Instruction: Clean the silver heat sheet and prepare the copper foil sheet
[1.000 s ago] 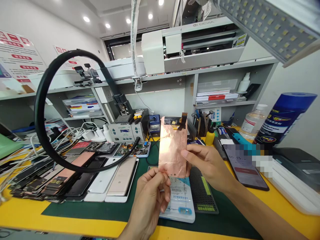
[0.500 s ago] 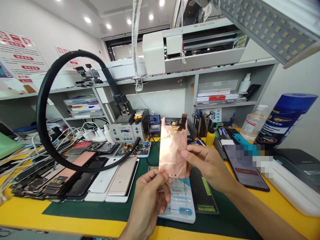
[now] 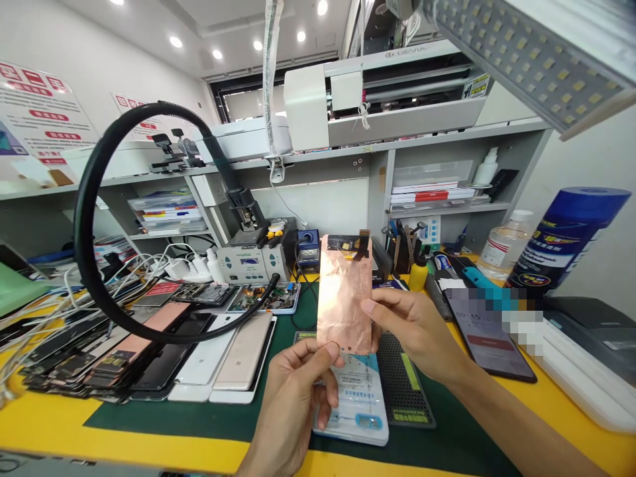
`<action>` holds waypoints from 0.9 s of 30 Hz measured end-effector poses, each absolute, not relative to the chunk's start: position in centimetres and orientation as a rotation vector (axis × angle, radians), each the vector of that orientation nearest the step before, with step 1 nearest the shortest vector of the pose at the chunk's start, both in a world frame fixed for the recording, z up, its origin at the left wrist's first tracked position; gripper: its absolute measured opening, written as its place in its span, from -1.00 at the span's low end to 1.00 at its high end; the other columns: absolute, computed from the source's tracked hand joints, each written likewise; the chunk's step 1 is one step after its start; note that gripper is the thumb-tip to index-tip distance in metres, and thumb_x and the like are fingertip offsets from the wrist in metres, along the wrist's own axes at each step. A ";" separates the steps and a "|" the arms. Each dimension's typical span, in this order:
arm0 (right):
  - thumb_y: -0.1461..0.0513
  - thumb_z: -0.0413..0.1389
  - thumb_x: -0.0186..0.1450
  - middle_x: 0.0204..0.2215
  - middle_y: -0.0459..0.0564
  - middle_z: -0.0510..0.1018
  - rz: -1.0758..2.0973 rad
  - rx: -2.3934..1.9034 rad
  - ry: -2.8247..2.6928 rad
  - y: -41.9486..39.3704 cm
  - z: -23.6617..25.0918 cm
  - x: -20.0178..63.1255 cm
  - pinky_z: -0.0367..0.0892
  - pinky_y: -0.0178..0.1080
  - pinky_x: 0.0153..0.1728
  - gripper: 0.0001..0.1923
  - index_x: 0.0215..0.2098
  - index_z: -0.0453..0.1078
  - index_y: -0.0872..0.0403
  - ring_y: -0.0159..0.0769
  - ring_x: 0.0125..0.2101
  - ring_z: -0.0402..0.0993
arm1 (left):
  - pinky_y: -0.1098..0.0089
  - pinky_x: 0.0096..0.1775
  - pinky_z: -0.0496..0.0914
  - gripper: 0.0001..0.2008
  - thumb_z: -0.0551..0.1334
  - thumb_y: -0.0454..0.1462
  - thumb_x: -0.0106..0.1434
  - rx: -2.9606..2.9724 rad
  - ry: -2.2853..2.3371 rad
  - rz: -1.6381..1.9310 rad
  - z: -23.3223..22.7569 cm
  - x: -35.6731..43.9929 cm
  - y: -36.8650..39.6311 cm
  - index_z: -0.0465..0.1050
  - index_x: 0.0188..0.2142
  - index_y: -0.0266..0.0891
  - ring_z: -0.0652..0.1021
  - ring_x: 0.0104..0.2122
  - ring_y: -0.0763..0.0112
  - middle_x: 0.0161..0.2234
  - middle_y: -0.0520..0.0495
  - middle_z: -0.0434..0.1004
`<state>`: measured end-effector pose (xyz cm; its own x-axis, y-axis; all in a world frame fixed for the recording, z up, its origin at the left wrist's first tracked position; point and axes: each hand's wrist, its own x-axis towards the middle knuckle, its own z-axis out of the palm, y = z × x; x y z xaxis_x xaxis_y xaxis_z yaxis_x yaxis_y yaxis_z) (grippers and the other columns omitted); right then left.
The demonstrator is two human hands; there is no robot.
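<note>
Two hands hold one copper-backed phone screen panel [image 3: 344,291] upright above the green mat [image 3: 213,411], in front of the person. At its lower edge, the left hand [image 3: 293,404] pinches the bottom corner between thumb and forefinger, the other fingers curled loosely beneath. Meanwhile the right hand [image 3: 415,331] grips the panel's right edge, thumb on the near face and fingers pressed together behind it. A dark flex cable [image 3: 362,244] sticks out at the panel's top.

Under the hands, a flat white and blue packet [image 3: 355,404] lies on the mat, with a black perforated pad [image 3: 402,384] just beside it. Behind, a shallow clear tray [image 3: 265,298] holds circuit boards (too small to tell apart). A tool holder [image 3: 405,248] near the shelf stands packed with upright hand tools. To the right stand a clear liquid bottle [image 3: 504,248] and a blue canister [image 3: 566,235], near each other. Phones and panels [image 3: 149,351] lie stacked to the left.
</note>
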<state>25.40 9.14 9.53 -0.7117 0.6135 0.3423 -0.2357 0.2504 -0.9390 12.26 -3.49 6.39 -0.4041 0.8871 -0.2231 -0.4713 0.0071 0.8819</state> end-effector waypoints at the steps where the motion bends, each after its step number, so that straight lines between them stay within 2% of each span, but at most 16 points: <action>1: 0.11 0.15 0.38 -0.59 -0.09 0.50 1.545 -0.347 -1.823 9.2 9.5 25.4 0.46 -0.24 -0.51 -0.70 -0.44 0.45 0.11 -0.28 -0.57 0.49 | 0.65 -0.81 0.10 -0.71 0.44 -0.14 0.08 0.502 1.200 1.625 6.4 12.2 -3.6 0.47 -0.45 -0.33 0.25 -0.79 0.65 -0.70 0.06 0.39; 4: 0.11 0.16 0.38 -0.59 -0.09 0.49 1.552 -0.351 -1.807 9.2 9.5 25.5 0.44 -0.24 -0.51 -0.70 -0.45 0.45 0.11 -0.28 -0.57 0.48 | 0.62 -0.81 0.17 -0.77 0.43 -0.20 0.05 0.492 1.191 1.641 6.7 12.2 -3.9 0.49 -0.41 -0.32 0.36 -0.75 0.61 -0.51 -0.02 0.55; 6: 0.09 0.17 0.37 -0.59 -0.09 0.49 1.559 -0.355 -1.798 9.2 9.4 25.5 0.44 -0.24 -0.51 -0.70 -0.45 0.46 0.11 -0.28 -0.57 0.47 | 0.60 -0.80 0.21 -0.78 0.41 -0.21 0.05 0.488 1.193 1.651 6.8 12.2 -4.0 0.50 -0.41 -0.32 0.39 -0.74 0.60 -0.42 -0.05 0.59; 12: 0.06 0.16 0.37 -0.56 -0.09 0.50 1.562 -0.352 -1.774 9.3 9.2 25.5 0.43 -0.25 -0.50 -0.68 -0.42 0.47 0.10 -0.29 -0.56 0.47 | 0.61 -0.81 0.21 -0.76 0.42 -0.19 0.08 0.506 1.228 1.649 6.5 12.0 -4.2 0.55 -0.41 -0.36 0.36 -0.76 0.61 -0.52 -0.07 0.57; 19: 0.11 0.19 0.36 -0.56 -0.10 0.51 1.563 -0.357 -1.688 9.6 9.0 25.4 0.45 -0.28 -0.53 -0.74 -0.41 0.51 0.10 -0.31 -0.58 0.47 | 0.58 -0.78 0.29 -0.63 0.49 -0.12 0.02 0.585 1.211 1.694 6.1 12.0 -4.9 0.60 -0.27 -0.35 0.43 -0.72 0.57 -0.34 -0.17 0.65; 27: 0.11 0.20 0.36 -0.55 -0.08 0.52 1.582 -0.364 -1.681 9.9 8.8 25.5 0.45 -0.26 -0.53 -0.75 -0.38 0.52 0.10 -0.32 -0.58 0.47 | 0.61 -0.78 0.27 -0.67 0.44 -0.16 0.08 0.523 1.108 1.647 6.7 11.9 -5.3 0.61 -0.22 -0.34 0.43 -0.72 0.59 -0.34 -0.17 0.67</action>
